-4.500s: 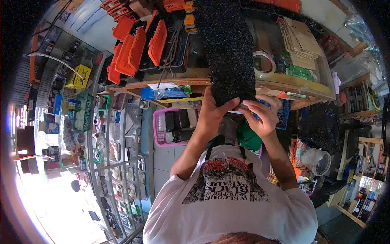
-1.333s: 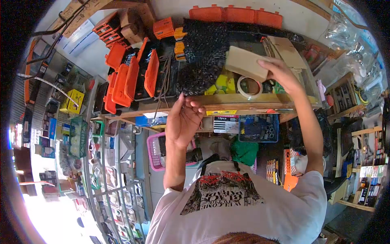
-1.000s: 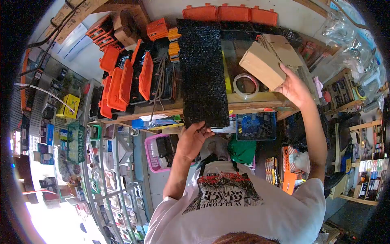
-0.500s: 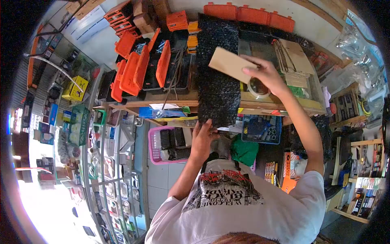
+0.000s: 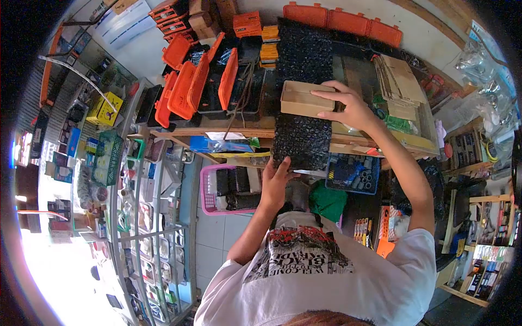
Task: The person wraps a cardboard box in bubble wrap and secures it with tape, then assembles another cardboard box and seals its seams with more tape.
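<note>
A strip of black bubble wrap (image 5: pixel 302 138) runs across the wooden counter and hangs over its near edge. My left hand (image 5: pixel 276 182) is at the hanging end, fingers closed on its lower left corner. A small brown cardboard box (image 5: pixel 304 103) rests on or just above the strip, its long side facing me. My right hand (image 5: pixel 350 108) grips the box's right end, thumb on the near side and fingers over the top. The tape roll near this hand is mostly hidden behind it.
Orange-lidded cases (image 5: pixel 185 87) stand at the counter's left. Flat cardboard pieces (image 5: pixel 399 81) lie at its right. Below the counter are a pink basket (image 5: pixel 206 204) with black packages, a blue basket (image 5: pixel 353 190) and a green bag (image 5: pixel 328 201). Glass shelving (image 5: pixel 155 239) stands to the left.
The right hand has brought the box down and left onto the bubble wrap, turning it from a slant to nearly level. The left hand stays at the wrap's near end. The view has shifted slightly.
</note>
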Tool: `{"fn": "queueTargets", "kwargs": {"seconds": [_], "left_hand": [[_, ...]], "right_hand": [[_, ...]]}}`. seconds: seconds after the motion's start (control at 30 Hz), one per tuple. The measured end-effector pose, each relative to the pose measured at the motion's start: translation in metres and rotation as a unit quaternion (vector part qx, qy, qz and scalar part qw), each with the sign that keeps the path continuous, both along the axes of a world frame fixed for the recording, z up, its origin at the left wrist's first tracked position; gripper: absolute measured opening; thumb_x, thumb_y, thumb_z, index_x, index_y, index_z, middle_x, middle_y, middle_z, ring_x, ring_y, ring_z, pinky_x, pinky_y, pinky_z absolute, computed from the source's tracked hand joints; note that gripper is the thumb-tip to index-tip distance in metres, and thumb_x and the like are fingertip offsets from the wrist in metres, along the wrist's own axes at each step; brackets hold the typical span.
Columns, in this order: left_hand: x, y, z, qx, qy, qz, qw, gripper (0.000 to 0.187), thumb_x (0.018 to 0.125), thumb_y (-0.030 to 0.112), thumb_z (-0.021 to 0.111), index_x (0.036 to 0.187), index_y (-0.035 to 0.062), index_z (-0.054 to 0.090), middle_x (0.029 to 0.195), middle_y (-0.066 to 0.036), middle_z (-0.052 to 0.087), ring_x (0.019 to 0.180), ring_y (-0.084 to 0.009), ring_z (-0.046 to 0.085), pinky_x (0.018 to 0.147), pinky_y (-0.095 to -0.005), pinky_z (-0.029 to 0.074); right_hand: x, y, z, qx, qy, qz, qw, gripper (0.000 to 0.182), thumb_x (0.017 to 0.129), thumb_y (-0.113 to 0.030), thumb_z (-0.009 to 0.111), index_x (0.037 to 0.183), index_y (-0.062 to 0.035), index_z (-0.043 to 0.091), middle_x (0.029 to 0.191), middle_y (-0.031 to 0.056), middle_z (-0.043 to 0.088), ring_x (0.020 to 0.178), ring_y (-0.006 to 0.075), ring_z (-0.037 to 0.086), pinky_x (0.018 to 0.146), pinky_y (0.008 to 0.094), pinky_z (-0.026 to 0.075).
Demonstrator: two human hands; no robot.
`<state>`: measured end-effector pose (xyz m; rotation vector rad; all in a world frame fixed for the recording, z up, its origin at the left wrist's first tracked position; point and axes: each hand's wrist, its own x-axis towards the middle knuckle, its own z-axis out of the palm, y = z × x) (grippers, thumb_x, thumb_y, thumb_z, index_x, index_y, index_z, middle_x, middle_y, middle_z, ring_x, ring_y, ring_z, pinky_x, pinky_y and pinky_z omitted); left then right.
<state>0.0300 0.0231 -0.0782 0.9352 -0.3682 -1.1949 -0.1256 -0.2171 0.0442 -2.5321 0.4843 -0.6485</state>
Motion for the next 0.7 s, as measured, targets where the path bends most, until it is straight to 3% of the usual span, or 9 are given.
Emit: {"fn": "queueTargets", "kwargs": {"seconds": [0.1, 0.4, 0.5, 0.6, 0.7], "left_hand": [[0.0, 0.002, 0.002, 0.001, 0.015, -0.032, 0.999, 0.025, 0.105, 0.018, 0.058, 0.128, 0.0084, 0.059, 0.114, -0.001, 0.068, 0.101, -0.0147, 0.068, 0.082, -0.0369, 0.059], [-0.002, 0.003, 0.012, 0.015, 0.051, -0.036, 0.998, 0.025, 0.105, 0.017, 0.055, 0.128, 0.008, 0.058, 0.116, -0.004, 0.069, 0.1, -0.0184, 0.07, 0.08, -0.0376, 0.058], [0.001, 0.003, 0.013, 0.008, 0.055, -0.025, 0.998, 0.027, 0.104, 0.015, 0.057, 0.129, 0.0066, 0.057, 0.117, -0.01, 0.068, 0.097, -0.026, 0.07, 0.082, -0.0457, 0.059], [0.002, 0.004, 0.018, 0.017, 0.049, -0.028, 0.998, 0.026, 0.104, 0.016, 0.057, 0.128, 0.0061, 0.058, 0.116, -0.009, 0.069, 0.097, -0.0258, 0.071, 0.082, -0.0455, 0.06], [0.002, 0.005, 0.018, 0.017, 0.045, -0.03, 0.998, 0.025, 0.104, 0.016, 0.057, 0.127, 0.0058, 0.059, 0.115, -0.009, 0.069, 0.096, -0.0257, 0.071, 0.081, -0.0448, 0.06]], "right_hand": [[-0.011, 0.002, -0.001, 0.004, -0.001, -0.009, 1.0, 0.057, 0.082, -0.025, 0.084, 0.135, -0.0166, 0.068, 0.136, 0.0128, 0.058, 0.125, 0.0305, 0.058, 0.106, 0.0395, 0.046], [-0.018, 0.001, -0.003, 0.0, -0.026, 0.002, 1.0, 0.055, 0.082, -0.023, 0.085, 0.134, -0.0151, 0.069, 0.136, 0.0128, 0.058, 0.123, 0.0304, 0.059, 0.105, 0.0397, 0.047], [-0.017, 0.0, -0.001, -0.01, -0.028, 0.007, 1.0, 0.056, 0.083, -0.026, 0.083, 0.136, -0.0208, 0.067, 0.137, 0.0133, 0.058, 0.125, 0.032, 0.059, 0.107, 0.0409, 0.047], [-0.017, -0.003, -0.005, 0.001, -0.011, 0.013, 1.0, 0.056, 0.083, -0.026, 0.084, 0.136, -0.0211, 0.067, 0.137, 0.0134, 0.058, 0.126, 0.0323, 0.058, 0.107, 0.041, 0.047], [-0.016, -0.001, -0.004, -0.005, -0.01, 0.007, 1.0, 0.055, 0.082, -0.024, 0.084, 0.134, -0.0155, 0.069, 0.138, 0.0135, 0.057, 0.123, 0.031, 0.059, 0.105, 0.04, 0.047]]}}
